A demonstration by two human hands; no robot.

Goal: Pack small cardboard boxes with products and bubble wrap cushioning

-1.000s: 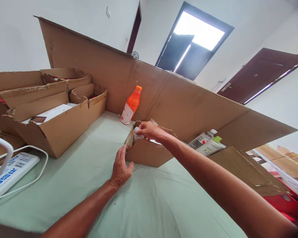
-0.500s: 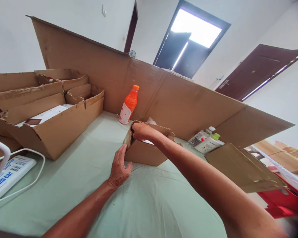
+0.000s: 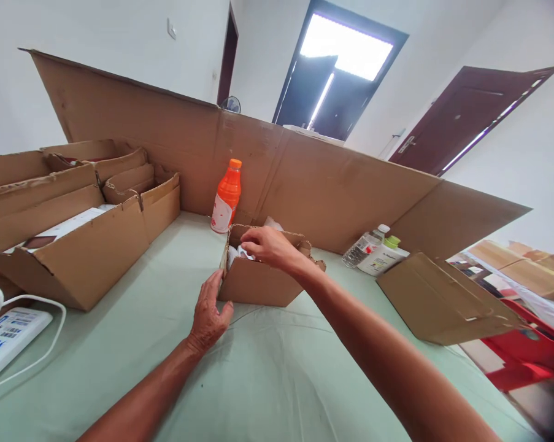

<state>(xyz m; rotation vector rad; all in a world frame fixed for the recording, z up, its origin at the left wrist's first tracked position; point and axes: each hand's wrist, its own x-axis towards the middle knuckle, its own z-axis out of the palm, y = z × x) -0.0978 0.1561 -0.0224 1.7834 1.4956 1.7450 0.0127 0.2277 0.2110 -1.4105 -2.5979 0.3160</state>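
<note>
A small open cardboard box (image 3: 258,283) stands on the pale green cloth in front of me. My left hand (image 3: 210,313) lies against its left end, fingers stretched and thumb apart, steadying nothing else. Over the box's opening is my right hand (image 3: 270,247), its fingers loosely bent and apart from the thumb. Just under those fingertips, a white item (image 3: 233,253) shows inside the box; its kind is unclear. The right hand and the front wall hide most of the contents.
An orange bottle (image 3: 227,196) stands behind the box. Larger cardboard boxes (image 3: 115,245) sit at left, near a white power strip (image 3: 16,337). At right are a clear bottle (image 3: 362,247), a white bottle (image 3: 381,260) and a cardboard box (image 3: 442,301). A cardboard panel (image 3: 332,190) runs behind.
My right hand has lifted from the left end inside the box, and its fingers now show above the opening. White contents have come into sight. My left hand stays at the box's end.
</note>
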